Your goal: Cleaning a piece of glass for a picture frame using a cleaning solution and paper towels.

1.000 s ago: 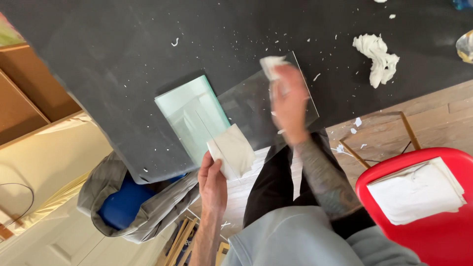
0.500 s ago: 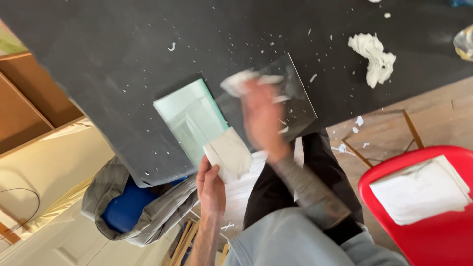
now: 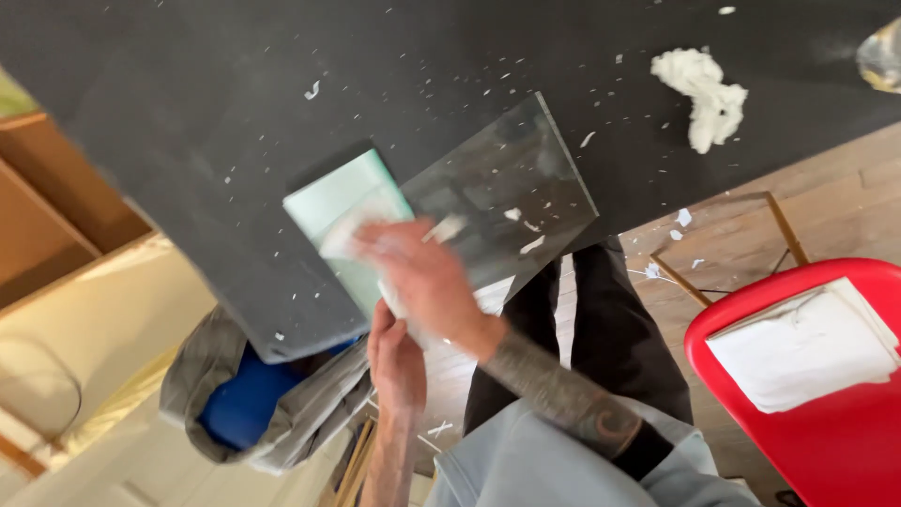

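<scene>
A clear glass pane (image 3: 511,188) lies at the near edge of a dark table (image 3: 188,169), next to a pale green pane (image 3: 343,202). My right hand (image 3: 427,277) presses a white wad of paper (image 3: 352,235) onto the spot where the two panes meet; it is blurred with motion. My left hand (image 3: 396,361) sits just below it at the table's edge, partly hidden by my right hand, gripping a white folded paper (image 3: 394,305) that barely shows.
White scraps speckle the table, and a crumpled white tissue (image 3: 702,94) lies at the far right. A red chair (image 3: 817,413) with a white cloth (image 3: 798,347) stands at right. A grey and blue bag (image 3: 253,404) sits below the table's edge.
My right hand has swept leftward with the wad across the glass pane, from its right part to the green pane's edge. My left hand stays in place at the table's edge.
</scene>
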